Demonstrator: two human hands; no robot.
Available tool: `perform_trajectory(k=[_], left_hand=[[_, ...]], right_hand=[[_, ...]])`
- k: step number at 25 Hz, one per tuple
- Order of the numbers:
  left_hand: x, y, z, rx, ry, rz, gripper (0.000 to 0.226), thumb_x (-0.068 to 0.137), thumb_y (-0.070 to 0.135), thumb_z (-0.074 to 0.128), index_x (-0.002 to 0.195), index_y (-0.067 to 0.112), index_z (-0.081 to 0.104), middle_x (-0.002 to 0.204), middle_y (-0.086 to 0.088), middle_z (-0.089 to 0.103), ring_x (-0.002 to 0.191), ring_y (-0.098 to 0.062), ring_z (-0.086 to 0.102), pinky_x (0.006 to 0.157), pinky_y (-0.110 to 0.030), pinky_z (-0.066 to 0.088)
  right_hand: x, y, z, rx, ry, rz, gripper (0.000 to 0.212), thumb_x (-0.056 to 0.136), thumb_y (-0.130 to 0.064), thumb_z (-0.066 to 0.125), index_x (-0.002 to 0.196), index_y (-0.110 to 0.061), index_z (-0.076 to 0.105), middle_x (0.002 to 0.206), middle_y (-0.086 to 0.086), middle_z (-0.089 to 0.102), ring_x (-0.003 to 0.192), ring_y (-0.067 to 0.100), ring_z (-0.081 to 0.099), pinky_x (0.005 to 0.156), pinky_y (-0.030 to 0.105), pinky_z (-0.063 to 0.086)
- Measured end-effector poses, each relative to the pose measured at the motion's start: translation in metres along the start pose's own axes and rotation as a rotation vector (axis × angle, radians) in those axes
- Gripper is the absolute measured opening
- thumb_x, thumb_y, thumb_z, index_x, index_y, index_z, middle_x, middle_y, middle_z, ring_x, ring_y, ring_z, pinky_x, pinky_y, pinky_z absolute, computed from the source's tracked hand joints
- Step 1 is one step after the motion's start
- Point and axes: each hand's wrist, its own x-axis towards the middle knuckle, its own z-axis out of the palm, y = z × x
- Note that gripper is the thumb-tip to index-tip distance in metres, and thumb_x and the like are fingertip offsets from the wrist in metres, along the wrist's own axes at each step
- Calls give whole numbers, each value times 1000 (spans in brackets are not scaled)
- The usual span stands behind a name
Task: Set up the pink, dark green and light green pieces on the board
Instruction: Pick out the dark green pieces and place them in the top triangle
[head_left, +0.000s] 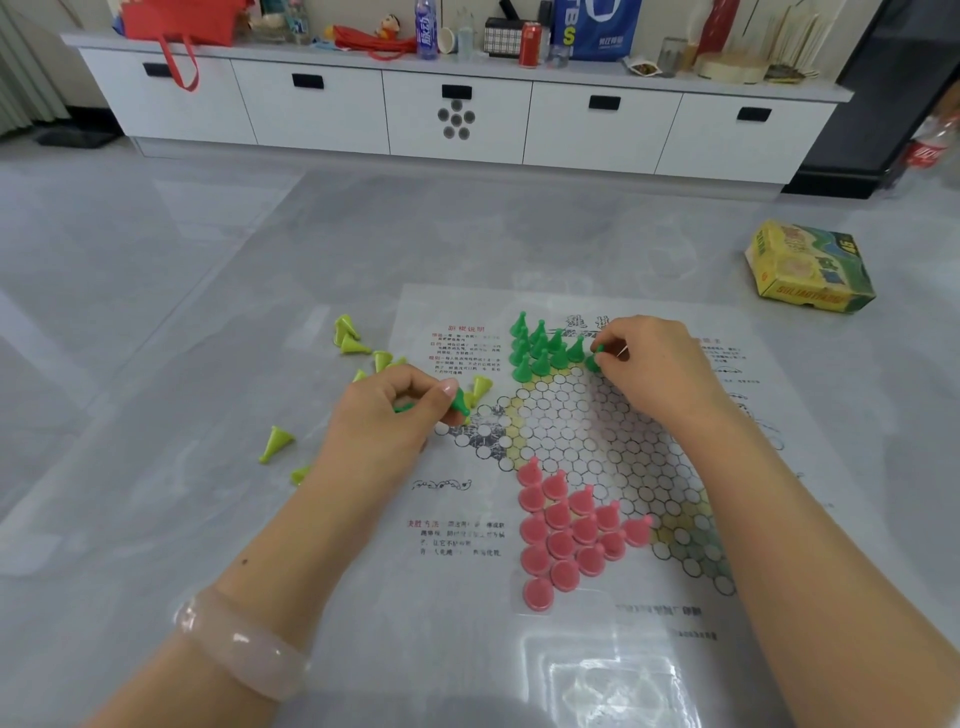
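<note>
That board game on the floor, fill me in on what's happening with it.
A person is setting up pieces on a paper board. The right hand is placing a dark green piece beside the standing dark green group. The left hand holds another dark green piece. The pink pieces already fill one corner. The light green pieces lie scattered off the board, not yet placed.

Your left hand (387, 415) and right hand (657, 364) are bare, with no gloves and no rings that show, and both forearms run uncovered to the bottom edge with no sleeve in view. On your left wrist you wear a thick, smooth bangle (244, 644) of pale, milky pink, translucent and glossy. A small dark mole (244, 562) sits on the forearm just above it. Your nails are short and unpainted.
</note>
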Motion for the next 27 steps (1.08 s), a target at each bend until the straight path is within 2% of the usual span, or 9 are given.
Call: perform_trajectory(k=[3, 5, 8, 10, 16, 22, 24, 26, 27], left_hand=[[-2, 3, 1, -52, -2, -23, 22, 88, 23, 57, 69, 12, 61, 58, 7, 67, 34, -4, 28, 36, -11, 28], [-4, 7, 2, -142, -26, -79, 23, 89, 22, 55, 68, 13, 58, 60, 4, 68, 35, -6, 27, 35, -13, 25], [-6, 14, 7, -459, -126, -198, 23, 90, 19, 51, 69, 11, 55, 58, 1, 66, 32, -4, 26, 31, -13, 19], [-8, 18, 11, -585, -170, -240, 24, 90, 16, 48, 68, 10, 52, 54, -1, 65, 29, -3, 25, 30, -12, 17], [-12, 19, 17, -613, -219, -270, 25, 93, 13, 42, 70, 9, 49, 50, 0, 60, 29, -3, 25, 30, -11, 16], [-10, 18, 20, -547, -188, -270, 24, 91, 17, 48, 68, 9, 50, 50, -1, 61, 30, -4, 26, 30, -11, 17], [-10, 18, 21, -525, -188, -263, 22, 91, 21, 49, 73, 9, 53, 54, -1, 61, 32, -4, 29, 30, -13, 19], [-9, 17, 21, -522, -162, -267, 21, 90, 24, 50, 76, 9, 55, 57, 0, 60, 36, -5, 33, 32, -14, 23], [-8, 17, 20, -541, -145, -275, 19, 90, 22, 51, 76, 9, 55, 58, 0, 59, 39, -6, 35, 33, -14, 26]], right_hand=[[-3, 0, -6, 16, 1, -12, 25, 88, -13, 55, 111, -15, 63, 106, 5, 67, 90, 16, 58, 81, 28, 46], [-7, -7, -21, 119, 20, -42, 24, 88, -13, 55, 110, -16, 64, 101, 0, 67, 84, 8, 56, 82, 23, 45], [-23, -32, -49, 426, -76, -187, 16, 87, -19, 59, 100, -24, 67, 88, -17, 64, 75, -5, 58, 71, 10, 46], [-34, -51, -59, 521, -160, -314, 13, 85, -21, 61, 94, -26, 68, 82, -18, 65, 73, -9, 59, 65, 6, 46], [-39, -68, -52, 480, -323, -439, 11, 81, -19, 67, 90, -16, 72, 83, -7, 70, 78, 4, 64, 76, 23, 52], [-39, -68, -48, 459, -337, -438, 10, 81, -22, 66, 87, -18, 73, 81, -4, 71, 77, 12, 65, 74, 30, 53], [-39, -66, -49, 467, -324, -422, 7, 81, -21, 65, 85, -20, 72, 79, -4, 70, 73, 8, 64, 67, 25, 52], [-37, -59, -53, 518, -272, -352, 7, 82, -21, 64, 85, -21, 70, 73, -10, 66, 60, -5, 59, 54, 11, 46], [-34, -53, -55, 554, -215, -292, 7, 83, -22, 63, 86, -22, 69, 71, -12, 64, 56, -9, 55, 52, 7, 43]])
